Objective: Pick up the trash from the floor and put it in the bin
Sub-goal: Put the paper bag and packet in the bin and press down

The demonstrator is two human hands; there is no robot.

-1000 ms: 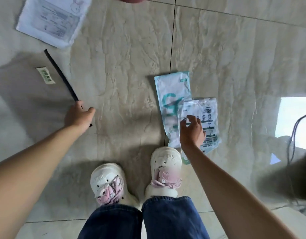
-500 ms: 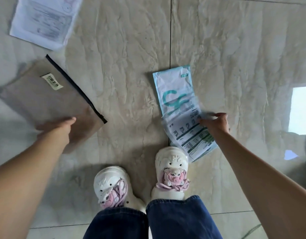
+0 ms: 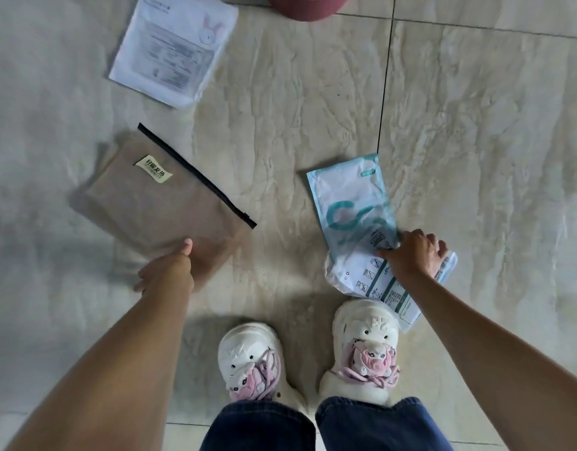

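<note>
Floor (image 3: 475,141) — items laid out ahead of two shoes (image 3: 365,346). Zip pouch (image 3: 157,203) at left, left hand (image 3: 170,271) on its near edge. Printed sheet (image 3: 173,50) beyond the pouch. Two overlapping mailer bags (image 3: 352,203) at right — right hand (image 3: 414,255) on them, just ahead of the right shoe. Round object (image 3: 306,8) at far edge, cut off.

Both bare forearms reach from the lower corners of the frame toward its middle. The left hand (image 3: 170,270), left of centre, has its fingers spread, thumb pointing up the frame. The right hand (image 3: 415,253), right of centre, is palm-down with knuckles raised and fingers curled
</note>
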